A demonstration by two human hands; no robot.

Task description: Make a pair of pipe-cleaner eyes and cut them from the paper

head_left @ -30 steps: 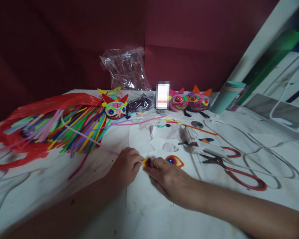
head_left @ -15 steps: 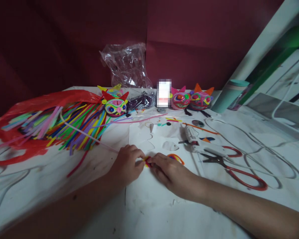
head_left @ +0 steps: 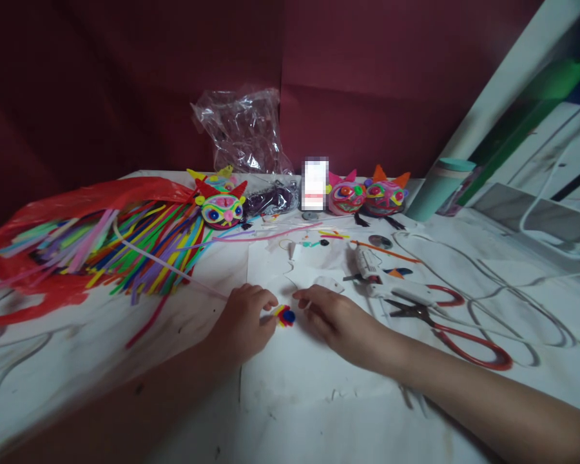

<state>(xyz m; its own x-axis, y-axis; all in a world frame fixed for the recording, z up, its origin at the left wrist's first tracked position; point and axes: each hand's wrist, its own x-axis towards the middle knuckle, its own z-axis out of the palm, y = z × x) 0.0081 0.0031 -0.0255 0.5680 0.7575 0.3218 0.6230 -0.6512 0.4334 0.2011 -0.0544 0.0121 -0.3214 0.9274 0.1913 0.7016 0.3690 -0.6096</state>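
Note:
At the middle of the white sheet, my left hand [head_left: 246,319] has thumb and forefinger closed at the edge of a small coiled pipe cleaner piece [head_left: 286,316]. Yellow, red and blue bands show on it, with the blue part facing right. My right hand [head_left: 338,322] is just to the right, apart from the piece, its forefinger stretched out and its other fingers loosely bent. Beyond that hand lies a clear fish-shaped cut-out, partly covered by the fingers. A glue gun [head_left: 368,263] and red-handled scissors [head_left: 473,341] rest to the right.
Pipe cleaners [head_left: 149,248] spill from a red plastic bag [head_left: 140,188] on the left. Several lion-head ornaments [head_left: 222,207] stand along the back with a phone [head_left: 314,183] and a green tumbler [head_left: 437,190]. A pale cable [head_left: 468,296] loops across the right side.
My right hand has let go of the coiled piece and drawn slightly away; the piece's blue part now shows. The orange and blue piece behind that hand is out of sight.

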